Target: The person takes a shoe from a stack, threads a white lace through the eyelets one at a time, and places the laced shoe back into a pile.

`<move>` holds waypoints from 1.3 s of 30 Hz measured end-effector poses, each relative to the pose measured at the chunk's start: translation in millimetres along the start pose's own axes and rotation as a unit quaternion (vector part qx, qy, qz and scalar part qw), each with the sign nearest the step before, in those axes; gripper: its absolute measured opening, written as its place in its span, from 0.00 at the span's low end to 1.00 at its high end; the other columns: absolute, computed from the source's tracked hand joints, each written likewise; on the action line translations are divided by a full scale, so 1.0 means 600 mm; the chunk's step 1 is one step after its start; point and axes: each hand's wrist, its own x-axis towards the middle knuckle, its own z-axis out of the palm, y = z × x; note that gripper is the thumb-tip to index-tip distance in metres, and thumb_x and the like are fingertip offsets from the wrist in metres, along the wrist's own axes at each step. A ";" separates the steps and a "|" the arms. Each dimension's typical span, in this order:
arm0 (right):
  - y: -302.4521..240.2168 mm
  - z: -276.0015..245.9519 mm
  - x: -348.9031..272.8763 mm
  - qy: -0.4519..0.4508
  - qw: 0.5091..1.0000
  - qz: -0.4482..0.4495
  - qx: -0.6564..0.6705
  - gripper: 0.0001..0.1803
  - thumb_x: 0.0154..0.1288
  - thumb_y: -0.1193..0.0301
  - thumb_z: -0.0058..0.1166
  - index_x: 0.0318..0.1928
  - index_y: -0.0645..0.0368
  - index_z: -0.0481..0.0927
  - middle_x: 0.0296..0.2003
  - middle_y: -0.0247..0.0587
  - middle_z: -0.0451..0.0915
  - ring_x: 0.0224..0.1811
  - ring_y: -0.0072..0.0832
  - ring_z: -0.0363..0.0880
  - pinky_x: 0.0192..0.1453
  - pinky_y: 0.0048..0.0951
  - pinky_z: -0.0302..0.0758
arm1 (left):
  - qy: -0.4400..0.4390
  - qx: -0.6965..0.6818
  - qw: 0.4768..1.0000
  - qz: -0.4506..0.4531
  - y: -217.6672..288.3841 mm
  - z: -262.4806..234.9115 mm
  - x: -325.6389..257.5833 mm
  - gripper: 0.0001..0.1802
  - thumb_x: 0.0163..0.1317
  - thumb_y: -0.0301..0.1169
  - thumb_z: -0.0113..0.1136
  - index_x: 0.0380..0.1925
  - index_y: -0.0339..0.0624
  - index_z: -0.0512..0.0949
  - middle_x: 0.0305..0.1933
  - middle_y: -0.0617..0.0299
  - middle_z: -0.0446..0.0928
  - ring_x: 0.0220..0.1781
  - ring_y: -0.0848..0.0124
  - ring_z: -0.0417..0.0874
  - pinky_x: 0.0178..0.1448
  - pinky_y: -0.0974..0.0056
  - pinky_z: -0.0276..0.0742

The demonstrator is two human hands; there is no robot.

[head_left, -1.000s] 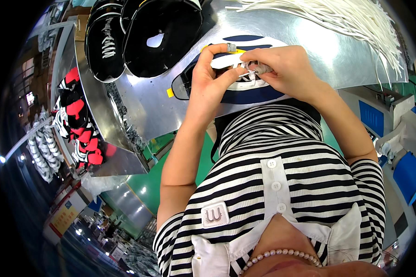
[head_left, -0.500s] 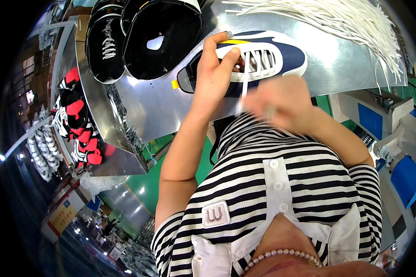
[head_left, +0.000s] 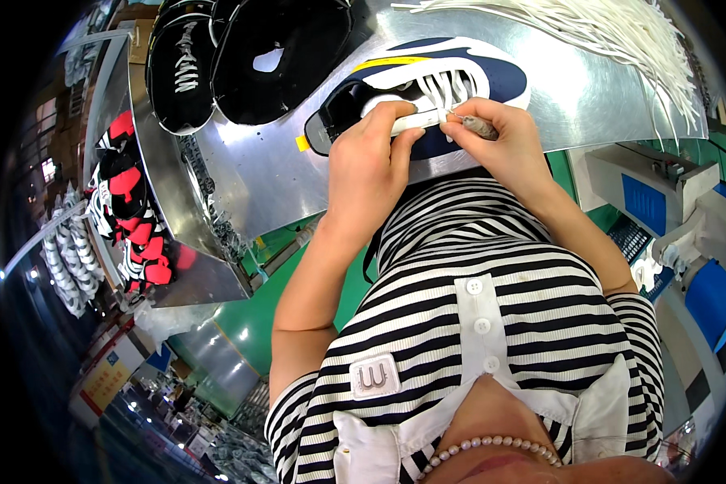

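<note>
Head view: left fingers (head_left: 390, 111) grip shoe (head_left: 504, 78), right fingers (head_left: 486, 110) its lace (head_left: 441, 87), black footwear (head_left: 302, 85) nearby.

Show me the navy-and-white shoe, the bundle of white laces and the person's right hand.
Navy-and-white shoe (head_left: 399, 75): head view, on the white panel below the yellow strip.
Bundle of white laces (head_left: 621, 40): head view, on its dense strands.
Right hand (head_left: 502, 145): head view, mid-hand, behind the thumb.

The wide head view faces downward from close above the left hand (head_left: 369, 161) and right hand (head_left: 504, 149).
</note>
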 end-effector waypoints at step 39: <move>0.005 -0.006 -0.012 0.000 0.989 -0.125 -0.084 0.08 0.66 0.72 0.59 0.41 0.62 0.75 0.27 0.45 0.82 0.26 0.35 0.82 0.32 0.27 0.75 | -0.018 -0.021 1.000 0.010 -0.005 0.001 0.010 0.14 0.58 0.32 0.69 0.40 0.38 0.78 0.36 0.53 0.84 0.35 0.60 0.86 0.39 0.64 0.79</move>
